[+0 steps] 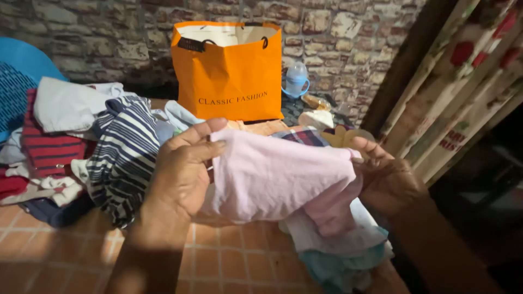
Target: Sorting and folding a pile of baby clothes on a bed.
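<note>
Both hands grip a pale pink garment [278, 174] at the centre of the frame. At its left edge the left hand [182, 171] is closed on the cloth, thumb laid across the top corner and fingers curled behind it. At the right edge the right hand [384, 177] pinches the fabric, fingers folded over it. Between the two grips the garment stretches flat, its lower right part hanging bunched below the right hand. Directly beneath lies a small stack of white and teal clothes [340, 253] on the tiled surface [218, 261]. A heap of striped clothes [117, 155] fills the left of the frame, and an orange paper bag [229, 71] stands upper centre against the brick wall [109, 32].
</note>
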